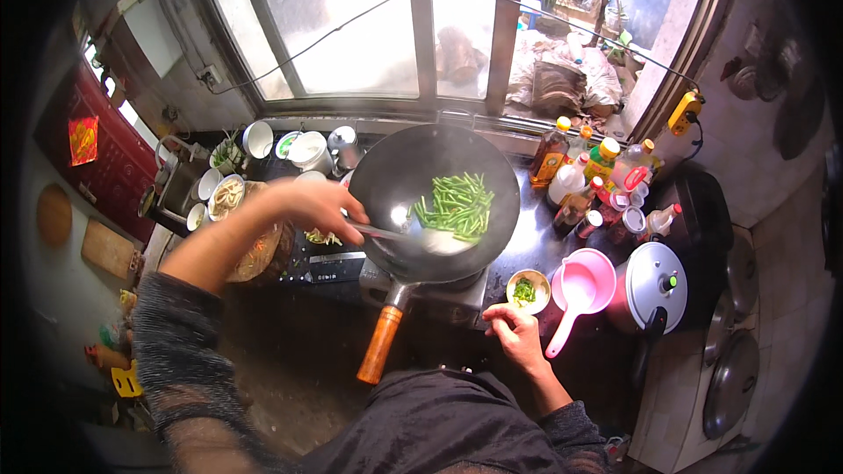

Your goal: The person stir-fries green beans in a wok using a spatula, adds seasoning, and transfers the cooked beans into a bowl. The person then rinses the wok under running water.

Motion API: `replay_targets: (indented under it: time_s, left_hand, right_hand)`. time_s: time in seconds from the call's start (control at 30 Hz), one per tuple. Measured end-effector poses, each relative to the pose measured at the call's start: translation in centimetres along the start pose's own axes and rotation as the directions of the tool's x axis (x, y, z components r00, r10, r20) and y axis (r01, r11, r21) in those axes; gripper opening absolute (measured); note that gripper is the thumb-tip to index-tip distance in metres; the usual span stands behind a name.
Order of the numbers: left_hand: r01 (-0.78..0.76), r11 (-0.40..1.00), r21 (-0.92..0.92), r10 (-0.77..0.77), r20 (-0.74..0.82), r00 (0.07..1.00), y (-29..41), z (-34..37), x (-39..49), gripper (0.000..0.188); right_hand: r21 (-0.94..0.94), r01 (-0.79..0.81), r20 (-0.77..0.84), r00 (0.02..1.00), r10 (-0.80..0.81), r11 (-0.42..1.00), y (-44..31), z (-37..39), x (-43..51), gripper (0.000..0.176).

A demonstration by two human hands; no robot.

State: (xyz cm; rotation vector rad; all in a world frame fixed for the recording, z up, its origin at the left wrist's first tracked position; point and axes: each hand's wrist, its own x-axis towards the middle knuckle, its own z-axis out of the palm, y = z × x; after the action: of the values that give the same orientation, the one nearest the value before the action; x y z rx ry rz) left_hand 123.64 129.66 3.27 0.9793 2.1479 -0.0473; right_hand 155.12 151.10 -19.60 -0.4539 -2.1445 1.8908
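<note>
My left hand [323, 207] grips the handle of a metal wok spatula [388, 233], which reaches into a dark wok [421, 158]. The blurred spatula head lies against the near edge of a heap of cut green beans [454, 204], or similar green stalks. The wok sits on a stove [454, 296], its wooden handle [380, 345] pointing towards me. My right hand [517, 332], with nothing visible in it, hovers at the counter's front edge with loosely bent fingers. Just beyond it is a small bowl [538, 283] of chopped greens [523, 292].
A pink dipper [602, 283] and a pressure cooker [665, 263] stand right of the bowl. Several sauce bottles [573, 201] crowd behind them. To the left are a cleaver [329, 267], a round cutting board [260, 253], a bowl of sliced food [227, 196] and a sink [181, 187].
</note>
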Motion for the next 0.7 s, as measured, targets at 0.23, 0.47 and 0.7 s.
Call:
replay_targets:
  time_s: [0.23, 0.47, 0.7]
  left_hand:
    - [-0.111, 0.46, -0.881, 0.027, -0.111, 0.993, -1.3, 5.3, 1.0, 0.038]
    - [-0.116, 0.672, -0.731, -0.079, -0.227, 0.971, -1.6, 4.9, 1.4, 0.041]
    - [0.107, 0.991, 0.08, -0.089, -0.202, 0.975, -0.1, 0.8, -3.8, 0.037]
  right_hand:
    - [0.027, -0.015, -0.019, 1.0, 0.016, 1.0, 0.1, -0.5, -0.2, 0.019]
    - [-0.019, 0.107, 0.081, 0.991, -0.106, 0.994, 0.2, 1.5, 0.8, 0.019]
    - [-0.101, 0.239, 0.171, 0.96, -0.22, 0.966, -0.3, 2.6, 1.0, 0.018]
